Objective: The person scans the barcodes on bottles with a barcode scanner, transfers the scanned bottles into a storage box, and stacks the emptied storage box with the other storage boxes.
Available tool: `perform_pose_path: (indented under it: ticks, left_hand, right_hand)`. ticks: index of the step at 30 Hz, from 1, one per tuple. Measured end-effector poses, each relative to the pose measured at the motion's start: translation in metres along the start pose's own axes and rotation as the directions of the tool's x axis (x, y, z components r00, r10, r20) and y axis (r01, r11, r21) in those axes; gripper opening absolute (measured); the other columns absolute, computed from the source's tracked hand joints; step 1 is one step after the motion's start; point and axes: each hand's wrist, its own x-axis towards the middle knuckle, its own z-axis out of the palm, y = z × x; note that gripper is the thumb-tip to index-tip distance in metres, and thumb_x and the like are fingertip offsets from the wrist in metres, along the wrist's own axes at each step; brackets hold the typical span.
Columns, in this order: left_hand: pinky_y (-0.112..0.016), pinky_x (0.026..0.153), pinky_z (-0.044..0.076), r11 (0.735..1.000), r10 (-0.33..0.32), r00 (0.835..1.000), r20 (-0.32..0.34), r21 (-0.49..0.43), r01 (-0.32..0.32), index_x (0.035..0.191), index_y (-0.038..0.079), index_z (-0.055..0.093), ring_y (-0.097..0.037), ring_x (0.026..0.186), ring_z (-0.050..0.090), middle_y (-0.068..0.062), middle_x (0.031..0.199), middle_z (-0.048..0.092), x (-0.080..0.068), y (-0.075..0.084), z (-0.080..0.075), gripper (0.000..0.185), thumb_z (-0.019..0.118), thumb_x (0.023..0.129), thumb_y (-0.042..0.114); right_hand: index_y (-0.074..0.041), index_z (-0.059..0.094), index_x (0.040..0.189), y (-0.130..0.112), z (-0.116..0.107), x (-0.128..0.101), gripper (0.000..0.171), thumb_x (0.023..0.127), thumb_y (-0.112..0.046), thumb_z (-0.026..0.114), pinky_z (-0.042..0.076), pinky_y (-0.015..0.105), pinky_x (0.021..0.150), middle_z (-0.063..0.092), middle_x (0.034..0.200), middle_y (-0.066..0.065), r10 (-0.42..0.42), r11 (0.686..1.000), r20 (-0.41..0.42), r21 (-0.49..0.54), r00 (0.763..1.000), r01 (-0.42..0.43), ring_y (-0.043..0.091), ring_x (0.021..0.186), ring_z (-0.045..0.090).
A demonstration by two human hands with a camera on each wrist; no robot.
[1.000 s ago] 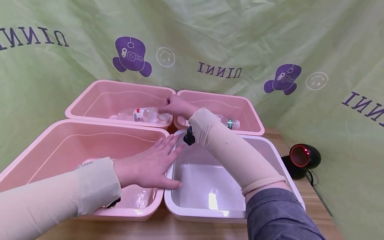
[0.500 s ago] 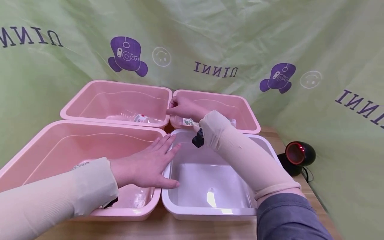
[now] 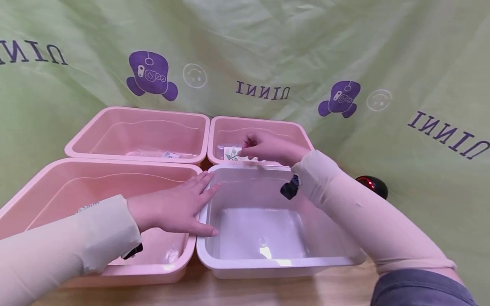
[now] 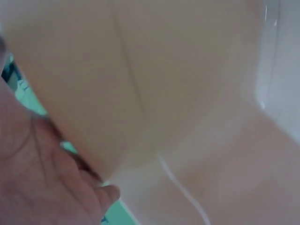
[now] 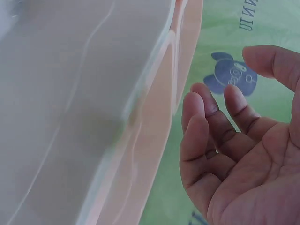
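Note:
My left hand (image 3: 172,208) lies with straight fingers across the meeting rims of the front pink bin (image 3: 115,161) and the white bin (image 3: 260,265). In the left wrist view its palm (image 4: 37,159) is beside a bin wall. My right hand (image 3: 272,148) hangs over the front side of the back right pink bin (image 3: 264,122). Seen from the right wrist, the fingers (image 5: 194,136) are loosely curled and hold nothing. Below that hand is a clear plastic bottle with a leaf-patterned label (image 3: 231,154), partly hidden by the fingers. A clear bottle with a white label (image 3: 170,155) lies in the back left bin.
The back left pink bin (image 3: 153,111) adjoins the other bins. Lettering on a clear item (image 3: 87,207) shows in the front pink bin, partly behind my left sleeve. A black device with a red glow (image 3: 377,187) stands right of the bins. A green printed curtain (image 3: 275,42) hangs behind.
My right hand has let go of the white-labelled bottle, which lies in the back left bin. The hand has drawn back rightward over the back right bin. My left hand keeps its place on the rims.

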Motion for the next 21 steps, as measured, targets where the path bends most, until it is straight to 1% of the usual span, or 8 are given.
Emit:
perform_pose_path:
  ticks: [4, 8, 10, 12, 14, 15, 17, 21]
  left_hand:
    - [-0.054, 0.113, 0.019, 0.997, 0.002, 1.000, 0.007, -0.083, -0.002, 0.150, -0.002, 0.027, -0.042, 0.143, 0.009, -0.027, 0.157, 0.009, 0.000, 0.000, -0.013, 0.098, 0.058, 0.085, 0.063]
    - [-0.053, 0.109, 0.028, 0.981, 0.005, 0.997, -0.083, -0.192, -0.021, 0.149, 0.001, 0.032, -0.041, 0.140, 0.025, -0.027, 0.154, 0.021, 0.001, 0.004, -0.026, 0.081, 0.062, 0.089, 0.046]
    - [-0.052, 0.107, 0.033, 0.965, 0.002, 0.992, -0.128, -0.260, -0.035, 0.148, 0.003, 0.036, -0.038, 0.134, 0.037, -0.023, 0.150, 0.033, 0.001, 0.006, -0.033, 0.072, 0.063, 0.090, 0.037]
    - [-0.048, 0.102, 0.040, 0.930, -0.031, 0.992, -0.124, -0.367, -0.017, 0.146, 0.002, 0.039, -0.034, 0.128, 0.046, -0.019, 0.143, 0.045, 0.000, 0.009, -0.039, 0.066, 0.061, 0.092, 0.033]
    - [-0.046, 0.099, 0.044, 0.872, -0.086, 0.991, -0.100, -0.489, 0.026, 0.144, 0.000, 0.042, -0.030, 0.122, 0.052, -0.016, 0.138, 0.051, 0.000, 0.012, -0.042, 0.062, 0.060, 0.093, 0.031]
    - [-0.046, 0.099, 0.044, 0.828, -0.116, 0.990, -0.075, -0.558, 0.055, 0.142, -0.001, 0.044, -0.030, 0.121, 0.053, -0.016, 0.137, 0.052, -0.001, 0.013, -0.043, 0.060, 0.058, 0.093, 0.031]
    - [-0.048, 0.101, 0.041, 0.719, -0.174, 0.985, -0.016, -0.685, 0.116, 0.140, -0.003, 0.046, -0.031, 0.124, 0.050, -0.016, 0.138, 0.051, -0.002, 0.017, -0.043, 0.058, 0.056, 0.094, 0.031]
    - [-0.056, 0.110, 0.025, 0.499, -0.224, 0.972, 0.065, -0.850, 0.172, 0.133, -0.004, 0.054, -0.038, 0.136, 0.033, -0.018, 0.154, 0.028, -0.008, 0.024, -0.040, 0.049, 0.053, 0.094, 0.026]
  right_hand:
    - [-0.004, 0.055, 0.092, 0.013, -0.011, -0.023, 0.017, 0.091, -0.017, 0.066, 0.044, 0.030, 0.065, 0.056, 0.083, 0.008, 0.025, 0.999, -0.012, 0.023, 1.000, -0.025, 0.022, 0.076, 0.050]
    - [-0.003, 0.057, 0.095, 0.029, -0.021, -0.047, 0.016, 0.091, -0.016, 0.065, 0.048, 0.032, 0.066, 0.057, 0.082, 0.007, 0.065, 0.998, -0.027, -0.001, 0.998, -0.065, 0.023, 0.079, 0.052]
    - [-0.003, 0.058, 0.098, 0.038, -0.026, -0.059, 0.018, 0.091, -0.017, 0.065, 0.048, 0.033, 0.068, 0.057, 0.084, 0.007, 0.088, 0.996, -0.039, -0.016, 0.995, -0.088, 0.024, 0.081, 0.053]
    - [-0.003, 0.057, 0.101, 0.046, -0.031, -0.072, 0.020, 0.091, -0.018, 0.065, 0.048, 0.034, 0.070, 0.058, 0.089, 0.007, 0.120, 0.992, -0.057, -0.023, 0.991, -0.121, 0.025, 0.084, 0.054]
    - [-0.002, 0.057, 0.105, 0.053, -0.036, -0.085, 0.023, 0.091, -0.019, 0.065, 0.048, 0.034, 0.073, 0.058, 0.093, 0.009, 0.145, 0.988, -0.065, -0.034, 0.987, -0.148, 0.025, 0.087, 0.054]
    - [-0.002, 0.056, 0.107, 0.056, -0.037, -0.092, 0.024, 0.091, -0.019, 0.064, 0.049, 0.035, 0.074, 0.059, 0.096, 0.009, 0.160, 0.985, -0.070, -0.046, 0.985, -0.164, 0.025, 0.088, 0.055]
    - [-0.001, 0.056, 0.109, 0.062, -0.039, -0.105, 0.026, 0.092, -0.019, 0.064, 0.050, 0.036, 0.074, 0.060, 0.098, 0.010, 0.184, 0.979, -0.077, -0.076, 0.980, -0.190, 0.025, 0.088, 0.057]
    - [0.000, 0.058, 0.107, 0.073, -0.040, -0.130, 0.028, 0.090, -0.020, 0.066, 0.051, 0.035, 0.072, 0.063, 0.095, 0.007, 0.182, 0.948, -0.141, -0.239, 0.973, -0.212, 0.021, 0.085, 0.059]
